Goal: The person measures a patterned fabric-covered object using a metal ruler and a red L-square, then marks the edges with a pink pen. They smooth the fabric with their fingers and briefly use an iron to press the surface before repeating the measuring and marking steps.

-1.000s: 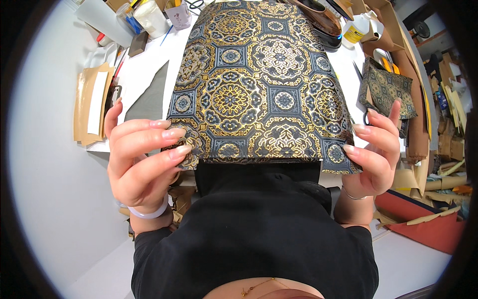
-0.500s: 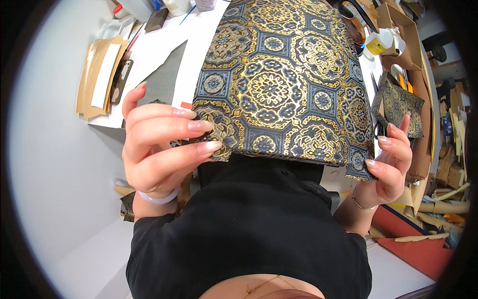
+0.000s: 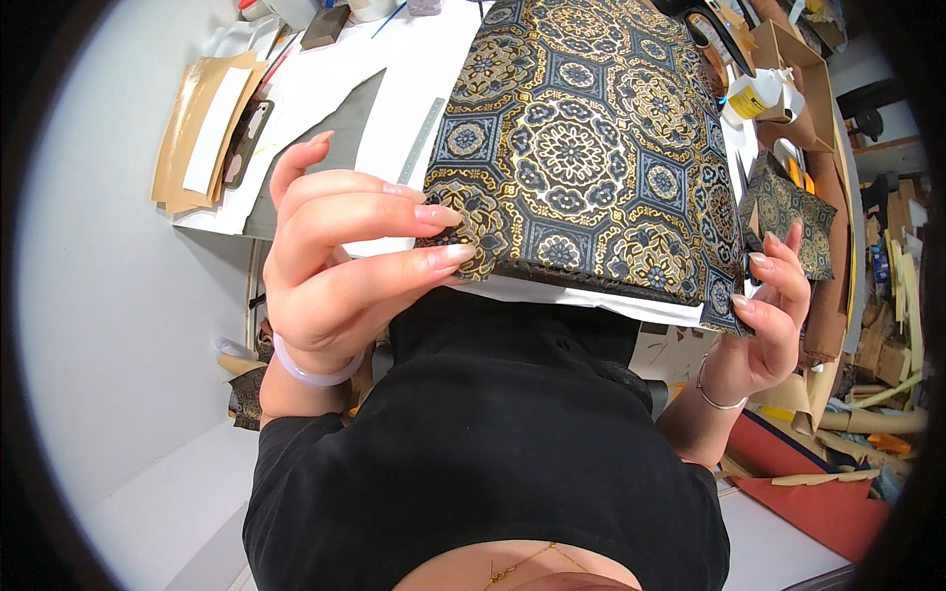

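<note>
A large piece of black, blue-grey and gold brocade fabric (image 3: 581, 148) stretches from my hands toward the far edge of the view. My left hand (image 3: 340, 251) pinches its near left corner between thumb and fingers. At the near right corner, my right hand (image 3: 769, 320) grips the cloth between thumb and forefinger, the other fingers curled loosely upward. Under the near edge of the brocade a thin dark edge shows, with a white sheet (image 3: 591, 303) below it. What lies beneath the rest of the cloth is hidden.
Brown envelopes (image 3: 182, 128) and a phone (image 3: 246, 143) lie at the left. A grey sheet (image 3: 340, 148) and a ruler (image 3: 424, 138) sit beside the fabric. Right of it stand a white bottle (image 3: 754, 98), a brocade scrap (image 3: 793, 212) and a cardboard box (image 3: 793, 74).
The brocade's near left corner has moved up and to the right with my left hand. The near edge has lifted, and the white sheet and ruler now show. My right hand has shifted slightly.
</note>
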The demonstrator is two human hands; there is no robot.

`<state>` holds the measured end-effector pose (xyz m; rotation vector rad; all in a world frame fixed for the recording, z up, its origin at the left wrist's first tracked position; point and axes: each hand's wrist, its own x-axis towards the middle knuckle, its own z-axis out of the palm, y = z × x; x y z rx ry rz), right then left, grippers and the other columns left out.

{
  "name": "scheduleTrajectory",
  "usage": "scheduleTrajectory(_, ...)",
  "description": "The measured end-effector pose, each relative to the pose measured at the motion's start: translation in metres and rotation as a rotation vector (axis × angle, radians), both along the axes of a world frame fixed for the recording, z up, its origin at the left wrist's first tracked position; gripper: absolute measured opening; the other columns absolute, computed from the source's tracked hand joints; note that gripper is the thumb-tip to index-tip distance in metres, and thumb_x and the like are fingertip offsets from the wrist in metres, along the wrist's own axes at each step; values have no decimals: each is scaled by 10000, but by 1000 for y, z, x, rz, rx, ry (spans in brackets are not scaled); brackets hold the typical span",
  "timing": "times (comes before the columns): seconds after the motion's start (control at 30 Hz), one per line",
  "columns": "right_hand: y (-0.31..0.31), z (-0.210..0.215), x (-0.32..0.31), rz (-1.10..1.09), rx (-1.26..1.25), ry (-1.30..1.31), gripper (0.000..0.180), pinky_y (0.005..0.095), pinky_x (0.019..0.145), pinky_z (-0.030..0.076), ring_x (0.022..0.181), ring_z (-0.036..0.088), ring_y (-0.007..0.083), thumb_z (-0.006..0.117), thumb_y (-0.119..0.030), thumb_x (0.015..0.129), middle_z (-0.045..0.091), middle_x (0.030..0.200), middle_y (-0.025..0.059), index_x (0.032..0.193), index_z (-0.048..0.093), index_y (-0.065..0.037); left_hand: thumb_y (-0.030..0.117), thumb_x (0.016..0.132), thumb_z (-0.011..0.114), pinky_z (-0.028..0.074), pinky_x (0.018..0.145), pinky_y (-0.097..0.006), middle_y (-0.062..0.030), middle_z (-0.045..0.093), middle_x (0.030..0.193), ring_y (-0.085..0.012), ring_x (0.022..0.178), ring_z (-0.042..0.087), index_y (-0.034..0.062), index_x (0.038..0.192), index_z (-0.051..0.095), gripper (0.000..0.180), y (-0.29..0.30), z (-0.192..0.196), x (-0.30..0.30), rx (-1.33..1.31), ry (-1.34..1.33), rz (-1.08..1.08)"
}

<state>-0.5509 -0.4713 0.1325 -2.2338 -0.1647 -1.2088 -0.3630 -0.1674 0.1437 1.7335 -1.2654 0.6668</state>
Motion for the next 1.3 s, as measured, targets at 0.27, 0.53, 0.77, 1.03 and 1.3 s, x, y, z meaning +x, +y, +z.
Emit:
scheduleTrajectory(0.27, 1, -8, 1, 24, 46, -5, 259, 666, 1274, 279, 1267, 651, 386, 818, -19, 823, 716, 1213, 127, 1020, 742, -171, 125, 755, 928, 384, 1178, -451, 60, 771, 1088, -157, 976, 702, 249, 996, 807, 297, -5, -9, 0, -67, 6, -25)
scheduleTrajectory(0.53, -4, -20, -4, 85, 38, 110, 488, 644, 1292, 249, 1347, 632, 393, 867, -82, 803, 703, 1336, 175, 1259, 694, -97, 302, 728, 969, 385, 1189, -476, 11, 754, 1176, -195, 1053, 714, 208, 1179, 721, 524, 1, -20, 2, -87, 7, -52)
scheduleTrajectory(0.77, -5, -6, 12, 243, 150, 9, 1224, 599, 1304, 213, 1481, 521, 422, 979, -628, 628, 575, 1539, 276, 1546, 480, 9, 619, 643, 947, 276, 1281, -551, -129, 728, 1366, -342, 1302, 684, 104, 1425, 614, 994, -18, 0, 16, -96, -27, -213)
scheduleTrajectory(1.03, 26, 39, 36, 155, -261, 219, 483, 582, 1320, 190, 1340, 668, 293, 934, -253, 782, 765, 1332, 51, 1236, 800, -156, 381, 770, 920, 249, 1291, -637, -88, 811, 1190, -353, 1250, 724, 89, 1149, 782, 498, -46, 28, 13, 164, -119, -317)
scheduleTrajectory(1.3, 28, 28, 35, 155, -266, 108, 385, 568, 1311, 245, 1228, 733, 238, 907, -134, 800, 820, 1184, -9, 1167, 808, -195, 275, 795, 920, 276, 1293, -580, 24, 829, 1147, -253, 1203, 754, 192, 1102, 806, 337, -42, 15, 13, 93, -97, -313)
